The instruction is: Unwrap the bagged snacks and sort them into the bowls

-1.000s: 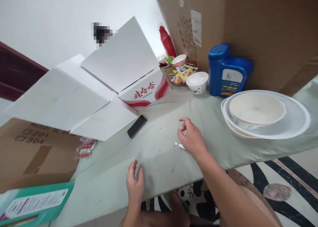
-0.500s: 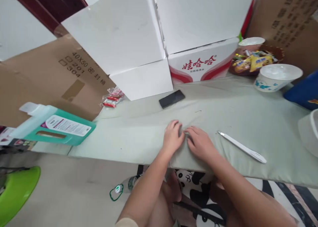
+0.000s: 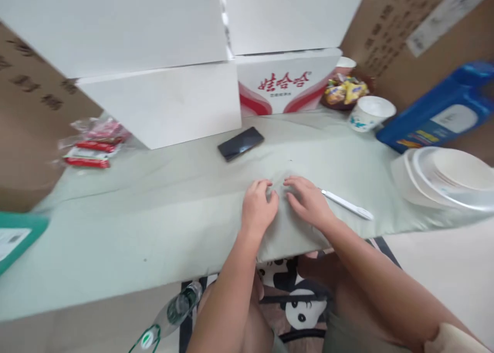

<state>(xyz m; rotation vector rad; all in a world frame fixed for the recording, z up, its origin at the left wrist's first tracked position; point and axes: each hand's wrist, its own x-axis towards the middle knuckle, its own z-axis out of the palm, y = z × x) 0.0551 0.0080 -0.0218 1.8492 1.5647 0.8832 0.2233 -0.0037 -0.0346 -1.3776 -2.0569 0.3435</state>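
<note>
Both hands rest on the pale green cloth of the table [image 3: 181,214], near its front edge. My left hand [image 3: 258,209] has its fingers loosely curved and apart, with nothing in it. Across a small gap, my right hand [image 3: 309,201] lies with fingers spread and bent, also holding nothing. Just right of that hand is a slim white tool [image 3: 349,205] with a narrow metallic tip, like a craft knife; its tip end is close to the hand. Beyond the hands a dark phone [image 3: 241,143] lies flat on the cloth.
White boxes [image 3: 165,106] stand along the back. At left are wrapped red snacks [image 3: 90,147] and a green jug [image 3: 19,234]. To the right are a snack basket [image 3: 345,90], a paper cup [image 3: 371,113], a blue bottle [image 3: 436,111] and white tubs [image 3: 443,178]. A clear bottle [image 3: 175,309] stands below.
The view has swung right, bringing the blue bottle and tubs further in. My hands have moved slightly apart, and my right hand is closer to the white tool.
</note>
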